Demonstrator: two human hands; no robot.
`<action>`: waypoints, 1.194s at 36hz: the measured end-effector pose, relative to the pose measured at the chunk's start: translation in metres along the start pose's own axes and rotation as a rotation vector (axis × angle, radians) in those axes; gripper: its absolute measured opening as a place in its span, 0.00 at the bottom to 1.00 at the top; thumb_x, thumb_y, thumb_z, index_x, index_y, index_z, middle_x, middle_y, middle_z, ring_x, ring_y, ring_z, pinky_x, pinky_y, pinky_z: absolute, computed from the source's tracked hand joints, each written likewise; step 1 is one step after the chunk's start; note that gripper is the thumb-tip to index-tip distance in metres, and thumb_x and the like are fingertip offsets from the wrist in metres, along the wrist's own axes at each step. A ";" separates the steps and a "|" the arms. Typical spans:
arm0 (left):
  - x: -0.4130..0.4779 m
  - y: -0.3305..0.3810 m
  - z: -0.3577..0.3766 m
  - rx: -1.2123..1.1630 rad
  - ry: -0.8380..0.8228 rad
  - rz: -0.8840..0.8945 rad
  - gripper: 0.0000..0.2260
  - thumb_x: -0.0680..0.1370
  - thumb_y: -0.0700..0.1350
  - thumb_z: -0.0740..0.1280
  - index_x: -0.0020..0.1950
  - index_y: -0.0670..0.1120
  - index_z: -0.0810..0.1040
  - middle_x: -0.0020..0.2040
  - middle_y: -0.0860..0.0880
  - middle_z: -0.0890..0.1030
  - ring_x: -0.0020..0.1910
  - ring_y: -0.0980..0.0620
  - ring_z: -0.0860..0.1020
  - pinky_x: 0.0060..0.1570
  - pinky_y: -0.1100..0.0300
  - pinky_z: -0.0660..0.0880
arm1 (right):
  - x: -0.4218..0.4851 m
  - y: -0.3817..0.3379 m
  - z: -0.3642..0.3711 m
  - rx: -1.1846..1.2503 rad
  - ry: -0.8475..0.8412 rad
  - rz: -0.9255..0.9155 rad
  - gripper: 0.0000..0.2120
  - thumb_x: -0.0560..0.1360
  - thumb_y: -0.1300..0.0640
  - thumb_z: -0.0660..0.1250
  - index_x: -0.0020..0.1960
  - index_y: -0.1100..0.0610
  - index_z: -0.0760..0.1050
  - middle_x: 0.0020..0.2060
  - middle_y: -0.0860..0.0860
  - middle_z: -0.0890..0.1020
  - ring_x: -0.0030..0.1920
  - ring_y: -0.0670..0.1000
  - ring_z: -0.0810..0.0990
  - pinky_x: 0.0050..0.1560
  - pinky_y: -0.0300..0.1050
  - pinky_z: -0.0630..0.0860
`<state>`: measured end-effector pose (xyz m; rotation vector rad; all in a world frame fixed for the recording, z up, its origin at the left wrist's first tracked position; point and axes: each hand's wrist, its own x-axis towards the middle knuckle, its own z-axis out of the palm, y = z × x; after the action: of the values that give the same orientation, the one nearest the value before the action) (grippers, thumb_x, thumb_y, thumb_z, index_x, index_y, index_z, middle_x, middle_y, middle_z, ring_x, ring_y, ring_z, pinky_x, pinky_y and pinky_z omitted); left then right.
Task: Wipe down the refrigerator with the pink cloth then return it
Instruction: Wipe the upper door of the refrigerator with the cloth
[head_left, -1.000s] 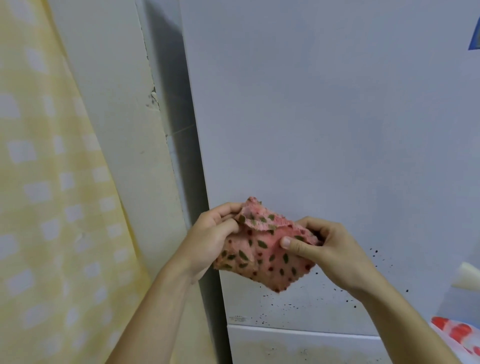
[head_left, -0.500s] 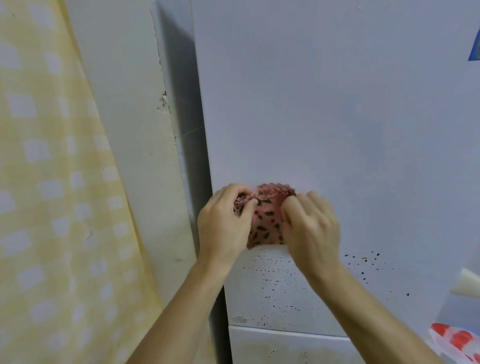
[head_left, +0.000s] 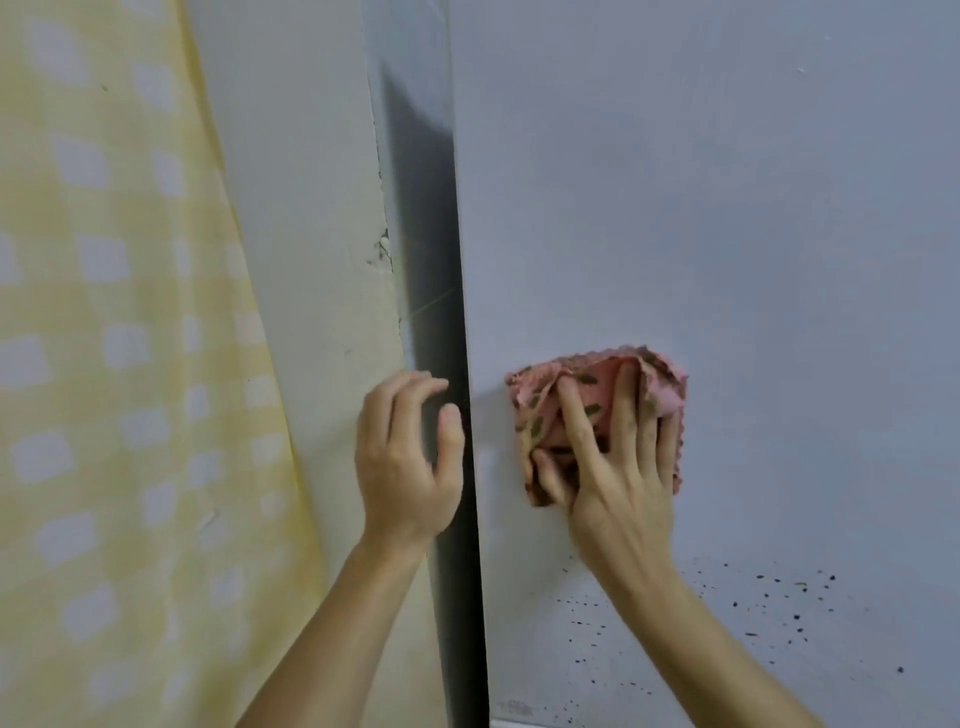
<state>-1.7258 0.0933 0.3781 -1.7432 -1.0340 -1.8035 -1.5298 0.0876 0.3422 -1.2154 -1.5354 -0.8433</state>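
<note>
Pressing with the straight, spread fingers (head_left: 627, 410) of the right hand (head_left: 621, 493), we pin the pink cloth (head_left: 667, 387) against the pale panel of the refrigerator (head_left: 753, 234), near its left edge. The thumb (head_left: 543, 467) bends in at the lower left corner of the cloth; we cannot tell whether it pinches a fold or merely rests there. The cloth is bunched into a loose pad with a scalloped hem showing above and to the right of the fingers.

Handling, as we judge it: the cloth is light, soft and limp, with no stiffness of its own. It is likely to slide or unfold on the smooth vertical panel if pressure drops. We advise taking hold across the middle of the pad, palm behind it, with loose hems tucked beneath the fingers so that no corner trails.

The left hand (head_left: 405, 462) holds nothing; its fingers are loosely curled in front of the dark gap (head_left: 431, 312) between refrigerator and wall (head_left: 311, 208). Contact with either cannot be confirmed.

Dark specks (head_left: 769, 597) dot the panel below the right wrist, apart from the cloth.
</note>
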 end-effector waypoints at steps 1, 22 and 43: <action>0.007 -0.010 -0.001 0.045 0.031 -0.002 0.15 0.83 0.45 0.62 0.62 0.37 0.80 0.62 0.41 0.79 0.64 0.43 0.77 0.66 0.45 0.75 | 0.019 0.001 -0.003 -0.002 0.017 -0.008 0.33 0.84 0.35 0.59 0.84 0.46 0.56 0.83 0.62 0.53 0.84 0.59 0.45 0.84 0.60 0.45; 0.044 -0.064 0.021 0.243 0.061 0.082 0.28 0.84 0.47 0.60 0.81 0.34 0.61 0.83 0.37 0.59 0.83 0.36 0.57 0.81 0.36 0.55 | -0.025 -0.030 0.043 -0.230 -0.048 -0.194 0.35 0.85 0.40 0.54 0.86 0.53 0.46 0.85 0.58 0.44 0.85 0.59 0.42 0.84 0.60 0.39; 0.043 -0.065 0.019 0.258 0.050 0.087 0.29 0.84 0.47 0.62 0.81 0.34 0.60 0.83 0.35 0.59 0.83 0.35 0.57 0.80 0.35 0.55 | 0.068 -0.052 0.018 -0.163 0.052 -0.080 0.31 0.84 0.34 0.58 0.83 0.46 0.62 0.81 0.62 0.59 0.82 0.65 0.57 0.83 0.62 0.47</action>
<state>-1.7664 0.1570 0.4050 -1.5562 -1.0984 -1.5749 -1.5871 0.1100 0.4046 -1.2445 -1.5046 -1.0617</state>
